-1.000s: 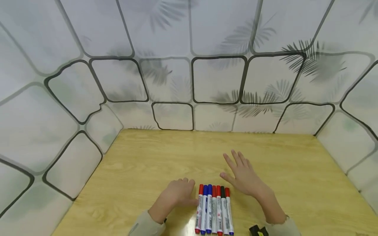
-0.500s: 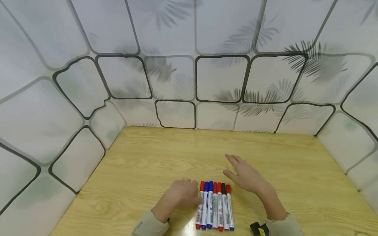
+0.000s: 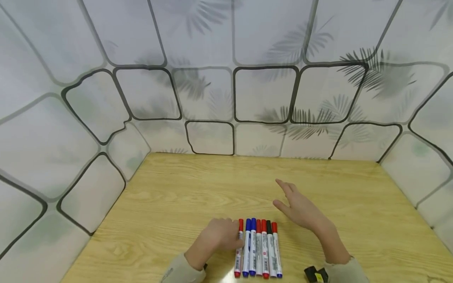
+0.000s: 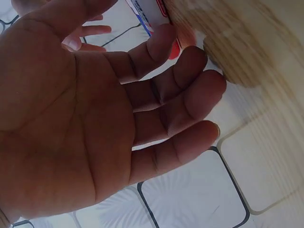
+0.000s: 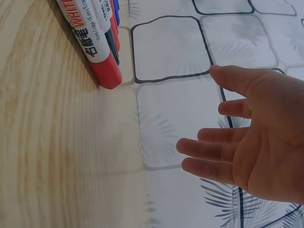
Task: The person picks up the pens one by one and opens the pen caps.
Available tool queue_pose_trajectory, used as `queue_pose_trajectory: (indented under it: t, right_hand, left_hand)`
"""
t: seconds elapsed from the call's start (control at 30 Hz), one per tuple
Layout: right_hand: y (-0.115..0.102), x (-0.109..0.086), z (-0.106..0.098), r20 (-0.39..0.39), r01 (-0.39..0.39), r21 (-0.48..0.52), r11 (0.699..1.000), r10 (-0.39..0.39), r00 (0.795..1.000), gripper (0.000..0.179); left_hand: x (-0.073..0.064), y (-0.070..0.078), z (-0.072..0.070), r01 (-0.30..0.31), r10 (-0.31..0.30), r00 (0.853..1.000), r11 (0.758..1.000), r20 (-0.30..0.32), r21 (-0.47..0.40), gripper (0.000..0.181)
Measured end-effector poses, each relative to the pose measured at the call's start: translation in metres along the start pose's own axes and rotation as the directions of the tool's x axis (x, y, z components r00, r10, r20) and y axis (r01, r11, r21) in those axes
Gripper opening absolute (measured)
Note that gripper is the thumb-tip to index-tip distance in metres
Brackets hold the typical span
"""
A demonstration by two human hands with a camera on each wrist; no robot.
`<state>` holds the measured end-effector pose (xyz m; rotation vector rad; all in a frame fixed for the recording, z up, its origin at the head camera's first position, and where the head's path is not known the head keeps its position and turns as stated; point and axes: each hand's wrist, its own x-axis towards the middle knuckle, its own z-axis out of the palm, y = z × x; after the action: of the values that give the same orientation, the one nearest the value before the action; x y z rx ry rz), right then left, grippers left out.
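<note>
A row of whiteboard markers lies side by side on the wooden table, with red, blue and black caps away from me. My left hand [image 3: 223,234] pinches the leftmost red whiteboard marker [image 3: 238,259], its thumb across the barrel. In the left wrist view that marker's red cap [image 4: 175,50] shows by the index fingertip, and the other fingers are loosely bent. A narrow gap parts it from the nearest blue marker [image 3: 246,251]. My right hand [image 3: 304,212] is open and holds nothing, to the right of the row, beyond the rightmost red-capped marker [image 5: 97,52].
The wood-grain table [image 3: 170,188] runs back to a pale wall [image 3: 262,94] printed with dark-outlined blocks and leaves. Side walls stand left and right. A black device [image 3: 315,275] sits by my right sleeve.
My left thumb has settled over the leftmost red marker, and a small gap has opened between it and the row. My right hand has drifted slightly right, away from the markers.
</note>
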<state>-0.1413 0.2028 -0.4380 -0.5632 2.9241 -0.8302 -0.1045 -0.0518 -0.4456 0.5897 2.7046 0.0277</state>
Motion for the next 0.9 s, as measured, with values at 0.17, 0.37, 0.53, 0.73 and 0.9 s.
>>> queue_pose_trajectory:
  t: [0.17, 0.37, 0.53, 0.73, 0.9]
  right_hand:
    - [0.0017, -0.0014, -0.0039, -0.011, 0.011, 0.015, 1.000, -0.011, 1.000, 0.070]
    - [0.0041, -0.0022, -0.0069, -0.032, 0.010, 0.028, 1.000, -0.009, 0.999, 0.068]
    - [0.0068, -0.0031, -0.0078, -0.026, 0.009, 0.045, 0.999, -0.007, 1.000, 0.068]
    - [0.0088, -0.0029, -0.0072, -0.010, 0.001, 0.048, 0.999, -0.001, 1.000, 0.069]
    - [0.0096, -0.0028, -0.0060, -0.013, 0.002, 0.040, 0.999, -0.001, 1.000, 0.070]
  left_hand:
    - [-0.0011, 0.0015, -0.0007, 0.030, -0.031, 1.000, 0.999, -0.007, -0.015, 0.028]
    - [0.0005, 0.0004, -0.0028, 0.046, -0.046, 0.999, 0.999, -0.030, 0.015, 0.029]
    - [0.0030, -0.0002, -0.0002, 0.081, -0.080, 0.995, 0.996, -0.052, 0.025, 0.028]
    - [0.0019, -0.0021, 0.0007, 0.083, -0.077, 0.993, 0.995, -0.089, 0.058, 0.017]
    - [0.0006, -0.0065, -0.0007, 0.047, -0.045, 0.995, 0.999, -0.090, 0.021, 0.013]
